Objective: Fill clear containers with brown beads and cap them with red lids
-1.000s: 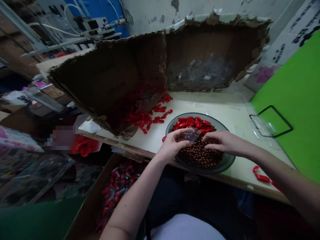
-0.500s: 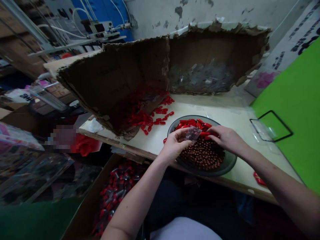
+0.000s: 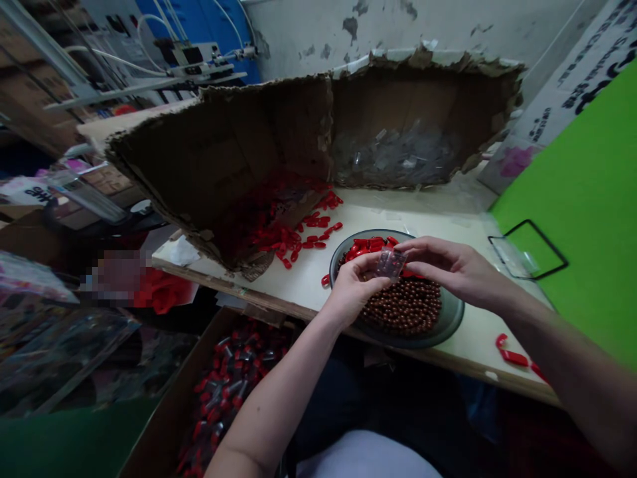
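Observation:
A round dark bowl [image 3: 450, 318] on the pale table [image 3: 462, 229] holds brown beads [image 3: 405, 309] at the front and red plastic pieces [image 3: 368, 245] at the back. My left hand [image 3: 353, 289] pinches a small clear plastic bag [image 3: 391, 262] above the bowl. My right hand [image 3: 448, 265] has come to the bag's top right corner, fingers pinched together at its edge. I cannot make out whether a bead or red piece is between those fingers.
A torn cardboard box [image 3: 223, 153] stands open at the back with loose red pieces [image 3: 293, 232] spilling out and clear bags [image 3: 398, 156] in its right half. A green board [image 3: 577, 199] rises at right. A box of filled bags [image 3: 223, 392] sits below the table.
My right hand rose from the beads in the bowl and moved left to the bag held in my left hand. The left hand lifted the bag slightly.

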A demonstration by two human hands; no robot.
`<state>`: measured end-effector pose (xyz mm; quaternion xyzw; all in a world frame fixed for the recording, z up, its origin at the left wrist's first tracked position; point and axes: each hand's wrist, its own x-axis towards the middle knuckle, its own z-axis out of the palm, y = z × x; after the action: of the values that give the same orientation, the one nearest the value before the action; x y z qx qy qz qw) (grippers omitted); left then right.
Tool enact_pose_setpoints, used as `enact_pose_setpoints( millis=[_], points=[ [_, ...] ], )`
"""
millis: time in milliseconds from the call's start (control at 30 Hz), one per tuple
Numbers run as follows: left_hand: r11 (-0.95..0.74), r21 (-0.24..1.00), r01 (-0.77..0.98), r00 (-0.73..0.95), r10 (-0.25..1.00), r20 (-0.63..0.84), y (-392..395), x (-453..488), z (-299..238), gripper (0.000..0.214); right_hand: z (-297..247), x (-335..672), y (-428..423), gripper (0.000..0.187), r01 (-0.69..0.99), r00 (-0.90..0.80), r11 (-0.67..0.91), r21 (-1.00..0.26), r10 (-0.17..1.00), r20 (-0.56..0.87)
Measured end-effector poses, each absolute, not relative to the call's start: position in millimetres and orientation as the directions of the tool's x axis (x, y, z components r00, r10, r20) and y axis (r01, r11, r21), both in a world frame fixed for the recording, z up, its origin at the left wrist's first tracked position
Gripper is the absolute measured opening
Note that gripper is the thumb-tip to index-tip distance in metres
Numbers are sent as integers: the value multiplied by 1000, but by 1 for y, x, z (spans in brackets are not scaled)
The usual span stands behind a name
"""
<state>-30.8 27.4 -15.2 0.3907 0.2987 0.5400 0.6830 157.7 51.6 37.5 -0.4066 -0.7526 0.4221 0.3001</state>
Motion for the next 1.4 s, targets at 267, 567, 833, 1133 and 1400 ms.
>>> enact_pose_setpoints(
  millis=[267,567,833,1133,1400],
  points=[
    [143,873,-467,306,952,8,27,-33,-11,44,58,161,56,33,487,-563,392,-781,824,63],
    [168,950,-264,393,918,-53,30,-46,-22,48,62,167,67,26,651,-656,431,-625,733,-178],
    [194,882,-430,303,951,-61,31,-43,-23,48,10,189,85,23,771,-587,451,-449,777,-226],
    [177,838,-516,265,963,-40,31,-34,-19,50,-55,198,102,19,870,-494,492,-39,867,-63],
    [178,808,-562,243,969,-44,29,-31,-19,47,-50,204,99,20,853,-522,521,17,853,6]
  ],
)
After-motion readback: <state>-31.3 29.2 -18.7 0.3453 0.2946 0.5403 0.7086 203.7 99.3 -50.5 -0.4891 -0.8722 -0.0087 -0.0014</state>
